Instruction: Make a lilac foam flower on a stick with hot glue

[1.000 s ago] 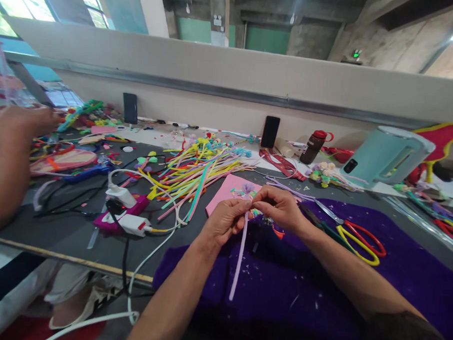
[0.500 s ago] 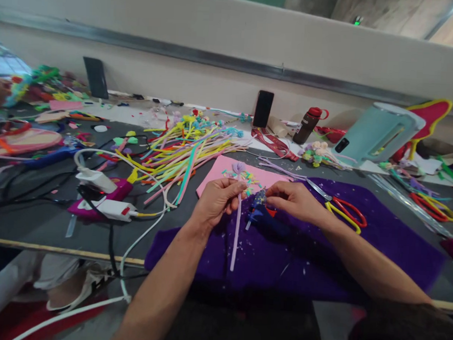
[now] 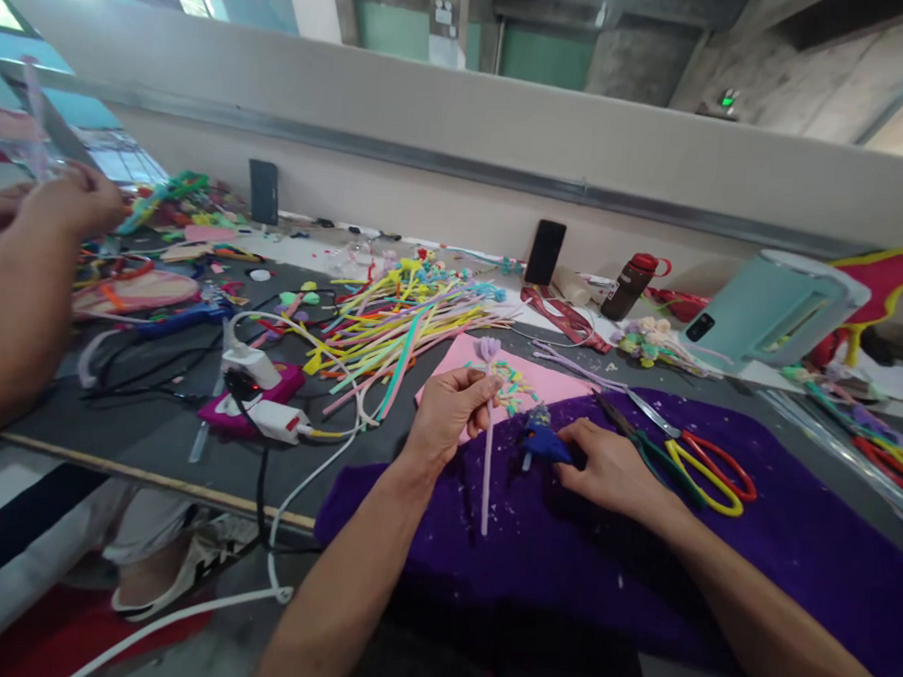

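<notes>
Near table edge, on the purple felt cloth: left hand has its fingers pinching a lilac pipe-cleaner stem, hanging straight down. Right hand rests beside it, fingers curled on a small blue glue gun, so looks like the gluing step. Next move probably needs nozzle meeting stem top, steady. Farther back: pink foam sheet, yellow-and-red scissors, loose colourful pipe cleaners.

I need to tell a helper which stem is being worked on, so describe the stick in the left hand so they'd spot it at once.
Start at the purple felt sheet covering the near table. Above its left edge, the left hand pinches a thin lilac pipe-cleaner stem that hangs straight down. Unlike the loose multicoloured pile lying flat behind, it stands upright, alone, topped with a small lilac curl.
</notes>
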Motion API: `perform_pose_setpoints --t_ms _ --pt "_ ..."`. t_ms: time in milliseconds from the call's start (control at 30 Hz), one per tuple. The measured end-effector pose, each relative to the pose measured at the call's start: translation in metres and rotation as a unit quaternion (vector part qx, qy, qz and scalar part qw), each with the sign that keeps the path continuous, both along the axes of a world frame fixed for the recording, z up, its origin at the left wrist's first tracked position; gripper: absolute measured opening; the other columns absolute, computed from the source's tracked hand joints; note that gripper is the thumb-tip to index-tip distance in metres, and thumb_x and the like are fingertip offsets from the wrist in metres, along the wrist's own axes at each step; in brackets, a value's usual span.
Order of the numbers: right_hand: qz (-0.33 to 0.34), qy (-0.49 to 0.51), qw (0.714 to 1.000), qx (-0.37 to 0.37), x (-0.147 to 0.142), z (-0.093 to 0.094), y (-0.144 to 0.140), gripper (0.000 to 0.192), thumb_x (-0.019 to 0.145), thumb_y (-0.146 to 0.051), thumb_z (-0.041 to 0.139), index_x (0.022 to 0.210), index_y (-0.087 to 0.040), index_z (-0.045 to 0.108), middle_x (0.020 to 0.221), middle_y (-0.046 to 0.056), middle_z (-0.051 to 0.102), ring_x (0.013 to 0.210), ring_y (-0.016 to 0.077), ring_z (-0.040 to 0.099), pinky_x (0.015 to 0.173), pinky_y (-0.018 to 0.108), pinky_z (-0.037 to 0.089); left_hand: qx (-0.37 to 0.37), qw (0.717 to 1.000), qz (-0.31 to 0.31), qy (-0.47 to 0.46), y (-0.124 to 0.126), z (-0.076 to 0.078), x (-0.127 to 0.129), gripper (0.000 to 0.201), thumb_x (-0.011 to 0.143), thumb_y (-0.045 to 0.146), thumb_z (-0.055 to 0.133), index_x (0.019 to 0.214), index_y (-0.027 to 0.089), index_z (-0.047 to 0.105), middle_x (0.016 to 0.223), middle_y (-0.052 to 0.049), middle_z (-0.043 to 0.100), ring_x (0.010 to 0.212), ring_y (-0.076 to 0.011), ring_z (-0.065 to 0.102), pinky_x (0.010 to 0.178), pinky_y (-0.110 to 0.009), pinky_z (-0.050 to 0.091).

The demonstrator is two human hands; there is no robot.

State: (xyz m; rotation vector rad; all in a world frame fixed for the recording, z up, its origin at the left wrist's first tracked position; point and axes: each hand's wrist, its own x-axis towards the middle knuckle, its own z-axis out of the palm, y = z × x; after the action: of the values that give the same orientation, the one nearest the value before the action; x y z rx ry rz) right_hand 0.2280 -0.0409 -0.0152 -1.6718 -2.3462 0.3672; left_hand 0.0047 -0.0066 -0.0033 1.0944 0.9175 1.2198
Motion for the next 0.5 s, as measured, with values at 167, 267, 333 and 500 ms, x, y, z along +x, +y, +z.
perform_pose_setpoints --t_ms 167,267,333,500 --pt "-0.014 0.403 0.905 -0.139 0.025 0.012 0.005 0.028 0.071 -0.035 0.052 0.089 -0.015 0.06 0.076 0.006 0.06 0.066 0.0188 0.054 0.056 0.029 0.041 0.025 0.995 0.063 0.067 -0.002 0.001 -0.001 0.03 0.067 0.042 0.066 0.059 0.014 0.057 0.035 0.005 0.049 0.027 -0.0037 0.038 0.03 -0.015 0.028" --pt "0.001 0.55 0.812 -0.196 0.025 0.012 0.003 0.034 0.069 -0.038 0.05 0.092 -0.016 0.06 0.079 0.009 0.061 0.061 0.0191 0.055 0.051 0.03 0.042 0.046 0.986 0.101 0.122 -0.004 0.002 0.0 0.03 0.064 0.044 0.067 0.06 0.015 0.058 0.037 0.006 0.048 0.03 -0.0048 0.041 0.032 -0.016 0.03" --pt "0.004 0.58 0.787 -0.21 0.02 0.008 0.001 0.035 0.067 -0.039 0.05 0.091 -0.016 0.06 0.083 0.01 0.062 0.058 0.0184 0.054 0.047 0.029 0.042 0.054 0.983 0.108 0.139 -0.004 0.002 0.0 0.03 0.064 0.044 0.067 0.06 0.015 0.059 0.037 0.006 0.048 0.03 -0.0052 0.041 0.033 -0.016 0.031" --pt "-0.005 0.603 0.77 -0.208 0.009 0.002 -0.003 0.037 0.071 -0.041 0.05 0.097 -0.015 0.057 0.09 0.012 0.061 0.054 0.0143 0.051 0.041 0.024 0.038 0.057 0.982 0.096 0.152 -0.004 0.0 -0.001 0.03 0.065 0.045 0.065 0.061 0.016 0.059 0.034 0.007 0.046 0.029 -0.0057 0.039 0.034 -0.018 0.031"
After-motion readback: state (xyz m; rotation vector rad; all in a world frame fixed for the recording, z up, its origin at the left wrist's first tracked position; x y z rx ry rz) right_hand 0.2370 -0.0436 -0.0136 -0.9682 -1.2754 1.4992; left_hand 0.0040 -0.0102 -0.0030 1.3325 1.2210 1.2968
